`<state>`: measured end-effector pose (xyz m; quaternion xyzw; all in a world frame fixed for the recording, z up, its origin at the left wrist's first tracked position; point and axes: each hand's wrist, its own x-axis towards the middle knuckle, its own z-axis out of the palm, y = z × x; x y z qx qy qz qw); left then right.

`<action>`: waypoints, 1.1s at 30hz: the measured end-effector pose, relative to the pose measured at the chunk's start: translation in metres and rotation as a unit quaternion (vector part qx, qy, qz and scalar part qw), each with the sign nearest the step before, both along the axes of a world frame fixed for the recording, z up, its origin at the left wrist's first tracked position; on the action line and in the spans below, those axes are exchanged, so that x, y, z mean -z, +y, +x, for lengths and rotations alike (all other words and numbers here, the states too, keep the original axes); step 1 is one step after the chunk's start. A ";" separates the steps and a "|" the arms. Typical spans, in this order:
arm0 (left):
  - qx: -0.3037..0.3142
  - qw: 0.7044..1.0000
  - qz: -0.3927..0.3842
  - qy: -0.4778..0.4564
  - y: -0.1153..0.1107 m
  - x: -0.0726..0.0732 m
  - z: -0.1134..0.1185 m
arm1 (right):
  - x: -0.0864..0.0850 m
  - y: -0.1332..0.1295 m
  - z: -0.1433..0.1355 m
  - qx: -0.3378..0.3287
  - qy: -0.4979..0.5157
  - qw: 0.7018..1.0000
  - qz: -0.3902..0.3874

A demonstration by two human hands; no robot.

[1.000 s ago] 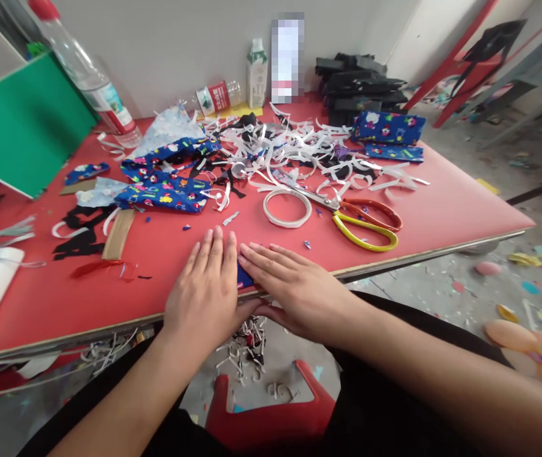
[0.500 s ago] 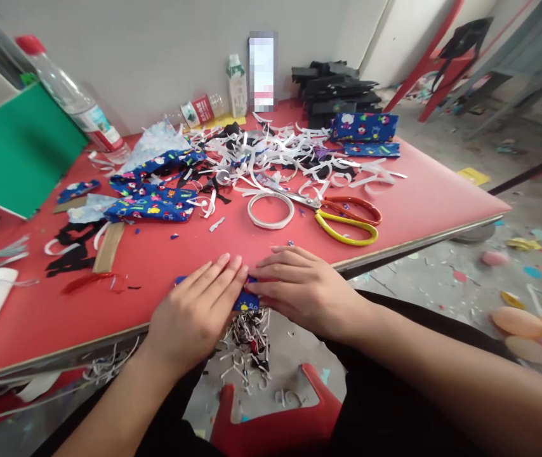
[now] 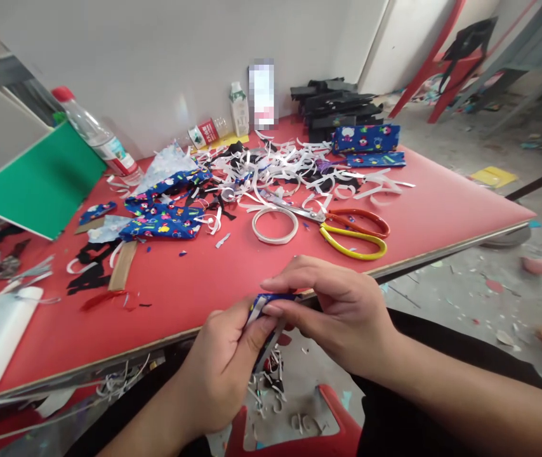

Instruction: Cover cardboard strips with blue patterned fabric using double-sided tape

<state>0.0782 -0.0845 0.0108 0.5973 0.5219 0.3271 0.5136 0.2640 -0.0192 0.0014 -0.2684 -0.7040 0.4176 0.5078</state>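
Just over the front edge of the red table, my left hand point(image 3: 226, 362) grips a small piece of blue patterned fabric point(image 3: 267, 346) with pale strips along it, thumb on top. My right hand point(image 3: 330, 311) pinches the upper end of the same piece between thumb and fingers. Part of the fabric is hidden behind the hands. Beyond them lie a roll of white tape point(image 3: 275, 226) and scissors point(image 3: 354, 233) with one orange and one yellow handle.
White and black scraps point(image 3: 275, 165) are heaped at the back of the red table point(image 3: 190, 273). Blue patterned fabric point(image 3: 166, 222) lies left, folded blue pieces point(image 3: 366, 138) right, before stacked black pieces point(image 3: 337, 105). Bottles, a phone point(image 3: 261, 95) and a green board point(image 3: 42, 178) stand behind.
The hands were lying flat over the fabric at the table edge. Now they have lifted it and turned it up between thumbs and fingers, showing pale strips. The view has shifted slightly.
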 end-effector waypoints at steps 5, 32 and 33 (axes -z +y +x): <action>-0.006 1.000 0.003 -0.024 0.000 0.002 0.008 | 0.002 0.003 0.005 0.019 -0.027 0.991 0.130; -0.112 0.989 0.033 -0.091 0.004 0.009 0.008 | 0.002 -0.005 0.000 0.021 -0.053 0.993 -0.105; -0.112 0.989 0.030 -0.096 0.004 0.009 0.009 | 0.002 -0.006 0.001 0.045 -0.060 0.995 -0.065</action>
